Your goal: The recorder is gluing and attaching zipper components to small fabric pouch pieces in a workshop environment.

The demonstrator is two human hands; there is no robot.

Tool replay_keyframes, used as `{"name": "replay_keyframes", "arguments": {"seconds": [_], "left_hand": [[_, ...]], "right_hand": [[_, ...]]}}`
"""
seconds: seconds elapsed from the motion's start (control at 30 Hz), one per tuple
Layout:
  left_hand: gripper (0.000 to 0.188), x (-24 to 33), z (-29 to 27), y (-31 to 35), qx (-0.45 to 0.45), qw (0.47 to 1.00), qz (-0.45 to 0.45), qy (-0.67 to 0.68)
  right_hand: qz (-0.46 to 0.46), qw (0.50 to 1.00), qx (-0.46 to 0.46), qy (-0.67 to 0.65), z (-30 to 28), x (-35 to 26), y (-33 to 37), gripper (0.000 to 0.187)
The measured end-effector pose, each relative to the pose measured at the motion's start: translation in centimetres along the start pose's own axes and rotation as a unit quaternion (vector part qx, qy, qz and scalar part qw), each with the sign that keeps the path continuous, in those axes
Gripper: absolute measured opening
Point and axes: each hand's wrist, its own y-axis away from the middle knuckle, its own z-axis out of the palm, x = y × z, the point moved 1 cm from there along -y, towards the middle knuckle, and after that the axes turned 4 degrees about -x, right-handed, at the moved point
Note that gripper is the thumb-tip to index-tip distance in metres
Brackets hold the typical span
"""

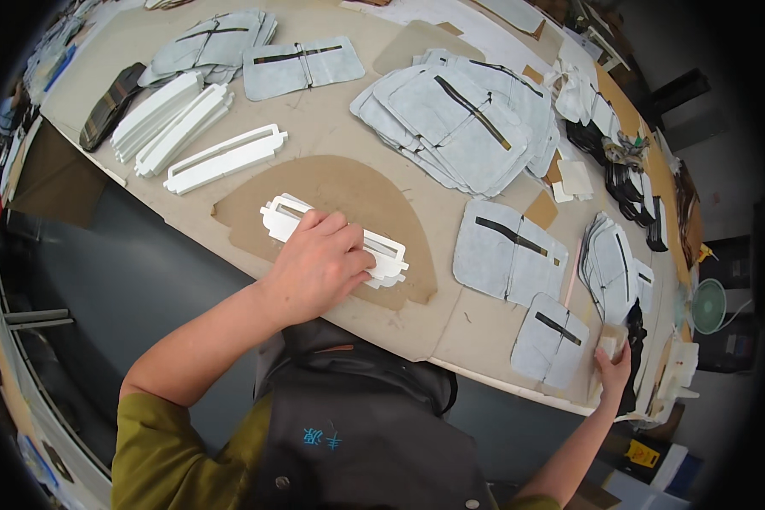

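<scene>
My left hand (319,259) is closed over a white slotted frame (387,259), its fingers bent across the middle. The frame lies on a brown fan-shaped sheet (331,183) at the front of the table. Far to the right, my right hand (614,370) has its thumb and fingers around a small beige block (610,342) near the table's edge. Beside that hand lies a rounded grey panel (551,340) with a dark slit strip and a cord. A similar, larger panel (510,246) is farther back.
White slotted frames (170,123) are stacked at the left, with a single one (227,159) apart. Grey panels pile up at the back (459,123), back left (208,42) and right (608,268). Dark pieces (629,183) line the right side. The table's front edge (484,374) runs before me.
</scene>
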Motion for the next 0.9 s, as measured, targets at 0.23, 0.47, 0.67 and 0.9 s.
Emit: {"name": "replay_keyframes", "arguments": {"seconds": [0.23,0.47,0.67,0.9], "left_hand": [[0.012,-1.0,-0.8,-1.6,-0.036,0.999,0.026,0.026],[0.009,-1.6,-1.4,-2.2,-0.068,0.996,0.048,0.033],[0.01,0.2,-1.3,-2.3,-0.062,0.994,0.091,-0.024],[0.011,-0.8,-0.7,-2.0,-0.038,0.996,0.086,0.003]], "right_hand": [[-0.128,0.986,0.099,0.035,2.2,-3.5,0.1,0.068],[-0.304,0.893,-0.309,-0.121,15.6,-25.1,12.0,0.027],[-0.482,0.813,-0.311,-0.098,23.9,-29.7,17.2,0.026],[-0.507,0.812,-0.284,-0.048,25.6,-30.5,18.1,0.038]]}}
